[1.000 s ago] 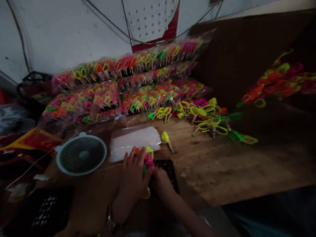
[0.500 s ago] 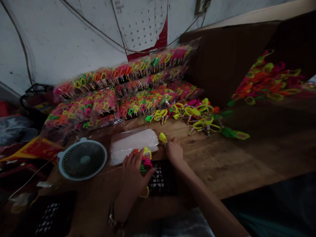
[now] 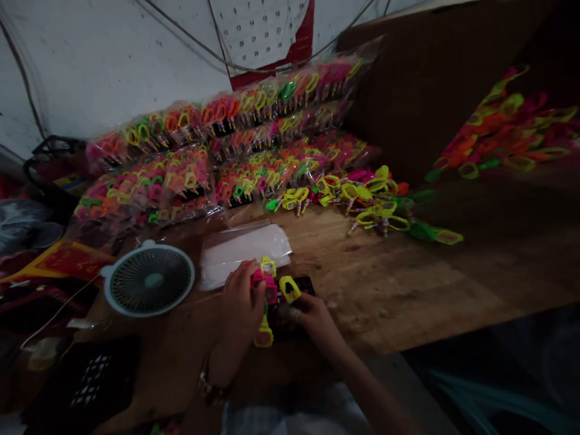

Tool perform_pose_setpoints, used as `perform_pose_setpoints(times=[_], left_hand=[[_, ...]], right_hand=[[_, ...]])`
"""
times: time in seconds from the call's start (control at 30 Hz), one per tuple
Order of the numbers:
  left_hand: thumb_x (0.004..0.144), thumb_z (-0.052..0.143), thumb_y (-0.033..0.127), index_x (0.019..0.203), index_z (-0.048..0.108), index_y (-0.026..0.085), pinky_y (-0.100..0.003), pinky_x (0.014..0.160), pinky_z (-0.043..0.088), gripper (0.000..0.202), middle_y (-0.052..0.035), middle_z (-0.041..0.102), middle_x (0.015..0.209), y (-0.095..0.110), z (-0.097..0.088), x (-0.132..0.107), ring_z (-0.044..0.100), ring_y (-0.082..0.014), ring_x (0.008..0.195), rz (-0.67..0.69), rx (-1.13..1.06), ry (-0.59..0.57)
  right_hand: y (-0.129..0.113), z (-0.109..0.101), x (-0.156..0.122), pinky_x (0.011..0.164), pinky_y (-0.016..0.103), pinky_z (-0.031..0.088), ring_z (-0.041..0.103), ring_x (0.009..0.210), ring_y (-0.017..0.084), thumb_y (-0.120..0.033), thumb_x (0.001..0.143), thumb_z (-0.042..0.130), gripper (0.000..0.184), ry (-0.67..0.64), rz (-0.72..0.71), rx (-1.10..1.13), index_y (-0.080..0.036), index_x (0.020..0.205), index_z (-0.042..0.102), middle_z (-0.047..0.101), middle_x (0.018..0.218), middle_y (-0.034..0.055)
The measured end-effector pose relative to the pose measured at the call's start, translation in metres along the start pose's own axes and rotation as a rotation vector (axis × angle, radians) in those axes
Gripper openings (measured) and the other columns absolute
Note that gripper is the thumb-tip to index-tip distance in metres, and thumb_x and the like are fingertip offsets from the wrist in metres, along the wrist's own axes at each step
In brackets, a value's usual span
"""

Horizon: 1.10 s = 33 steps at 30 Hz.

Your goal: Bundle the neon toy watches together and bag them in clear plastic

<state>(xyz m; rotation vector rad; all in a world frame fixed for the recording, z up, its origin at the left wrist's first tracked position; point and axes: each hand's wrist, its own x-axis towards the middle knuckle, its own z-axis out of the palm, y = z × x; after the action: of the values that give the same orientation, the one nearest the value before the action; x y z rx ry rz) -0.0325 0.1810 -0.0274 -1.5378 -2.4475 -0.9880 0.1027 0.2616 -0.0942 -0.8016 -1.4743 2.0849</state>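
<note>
My right hand [image 3: 318,319] pinches a yellow plastic loop toy [image 3: 290,289] between thumb and fingers, above a black perforated sheet [image 3: 306,285]. Close by on the left, my left hand [image 3: 242,302] is curled against a bunch of neon toys, among them a pink one [image 3: 267,285] and a yellow one [image 3: 264,334]. How its fingertips grip them is partly hidden. Beyond the hands, a loose pile of yellow and green loop toys [image 3: 362,193], some with striped stems, lies on the wooden table [image 3: 408,284].
Clear plastic bags [image 3: 247,251] lie behind my hands. A round fan [image 3: 149,279] stands to the left, with more black perforated sheets [image 3: 90,377] below it. Packed bags of toys [image 3: 190,175] line the wall. A cardboard box [image 3: 421,90] and another toy heap [image 3: 507,130] are at right.
My right hand has come toward me with the yellow loop toy, from beside the plastic bags to over the black sheet. My left hand stays by the bunch. The view has tilted slightly down.
</note>
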Motion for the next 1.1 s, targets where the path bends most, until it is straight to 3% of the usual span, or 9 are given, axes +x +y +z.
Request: perform_pose_setpoints(times=[0.07, 0.13, 0.27, 0.37, 0.53, 0.73, 0.87, 0.97, 1.1], left_hand=[[0.094, 0.038, 0.03, 0.123, 0.051, 0.022, -0.036, 0.096, 0.047, 0.033, -0.0062, 0.061, 0.122, -0.003, -0.01, -0.003, 0.057, -0.0188, 0.113, -0.135, -0.104, 0.058], [0.094, 0.037, 0.029, 0.121, 0.052, 0.023, -0.034, 0.095, 0.048, 0.031, -0.0047, 0.062, 0.122, -0.006, -0.019, -0.008, 0.059, -0.0172, 0.111, -0.18, -0.117, 0.102], [0.091, 0.04, 0.02, 0.116, 0.056, 0.023, -0.044, 0.108, 0.034, 0.03, -0.004, 0.063, 0.12, -0.008, -0.027, -0.021, 0.052, -0.02, 0.121, 0.155, 0.062, 0.036], [0.088, 0.042, 0.014, 0.117, 0.055, 0.021, -0.044, 0.108, 0.034, 0.033, -0.0042, 0.066, 0.116, -0.012, -0.021, -0.029, 0.051, -0.02, 0.122, 0.325, 0.131, -0.003], [0.086, 0.04, 0.009, 0.121, 0.051, 0.019, -0.043, 0.108, 0.033, 0.038, -0.0059, 0.065, 0.118, -0.018, -0.012, -0.039, 0.049, -0.0192, 0.124, 0.35, 0.119, 0.038], [0.086, 0.041, 0.009, 0.125, 0.049, 0.016, -0.044, 0.105, 0.035, 0.04, -0.0087, 0.064, 0.117, -0.018, -0.01, -0.042, 0.05, -0.0217, 0.122, 0.365, 0.159, 0.117], [0.086, 0.045, 0.011, 0.119, 0.052, 0.017, -0.042, 0.102, 0.038, 0.034, -0.0079, 0.066, 0.11, -0.015, -0.011, -0.04, 0.055, -0.02, 0.111, 0.308, 0.139, 0.141], [0.086, 0.05, 0.021, 0.117, 0.052, 0.016, -0.044, 0.101, 0.038, 0.031, -0.0088, 0.066, 0.107, -0.012, -0.01, -0.039, 0.055, -0.0225, 0.109, 0.322, 0.185, 0.124], [0.081, 0.06, 0.038, 0.12, 0.051, 0.015, -0.046, 0.099, 0.037, 0.046, -0.0109, 0.063, 0.111, -0.009, -0.008, -0.038, 0.053, -0.0275, 0.113, 0.354, 0.331, 0.104]], right_hand=[[0.002, 0.011, -0.006, 0.072, 0.035, 0.053, 0.065, 0.08, 0.023, -0.033, 0.065, 0.071, 0.029, 0.05, -0.037, -0.01, -0.017, 0.089, 0.068, 0.072, 0.087, 0.0046], [0.004, 0.019, -0.009, 0.074, 0.036, 0.053, 0.064, 0.083, 0.024, -0.031, 0.066, 0.072, 0.028, 0.075, -0.05, -0.035, -0.017, 0.089, 0.068, 0.072, 0.088, 0.0047], [0.009, 0.024, -0.015, 0.078, 0.035, 0.052, 0.065, 0.084, 0.024, -0.023, 0.066, 0.069, 0.025, 0.002, -0.069, -0.111, -0.018, 0.091, 0.067, 0.072, 0.09, 0.0032], [0.017, 0.028, -0.023, 0.078, 0.034, 0.051, 0.065, 0.086, 0.024, -0.021, 0.07, 0.063, 0.02, 0.016, -0.158, -0.21, -0.02, 0.089, 0.067, 0.072, 0.091, 0.0037], [0.032, 0.038, -0.031, 0.072, 0.029, 0.051, 0.064, 0.08, 0.021, -0.015, 0.073, 0.055, 0.023, 0.173, -0.312, -0.417, -0.02, 0.092, 0.065, 0.07, 0.088, 0.0059], [0.035, 0.048, -0.031, 0.07, 0.027, 0.052, 0.065, 0.078, 0.018, -0.005, 0.076, 0.049, 0.031, 0.153, -0.384, -0.631, -0.019, 0.099, 0.065, 0.068, 0.089, 0.0066], [0.041, 0.056, -0.03, 0.065, 0.027, 0.052, 0.065, 0.073, 0.018, -0.003, 0.078, 0.048, 0.031, 0.202, -0.394, -0.779, -0.017, 0.1, 0.064, 0.067, 0.087, 0.0077], [0.055, 0.062, -0.032, 0.06, 0.025, 0.052, 0.064, 0.068, 0.017, -0.002, 0.08, 0.042, 0.031, 0.223, -0.409, -0.852, -0.016, 0.097, 0.064, 0.066, 0.083, 0.0075], [0.071, 0.062, -0.035, 0.068, 0.026, 0.053, 0.065, 0.075, 0.017, -0.002, 0.081, 0.036, 0.038, 0.156, -0.427, -0.84, -0.019, 0.103, 0.062, 0.068, 0.088, 0.0076]])
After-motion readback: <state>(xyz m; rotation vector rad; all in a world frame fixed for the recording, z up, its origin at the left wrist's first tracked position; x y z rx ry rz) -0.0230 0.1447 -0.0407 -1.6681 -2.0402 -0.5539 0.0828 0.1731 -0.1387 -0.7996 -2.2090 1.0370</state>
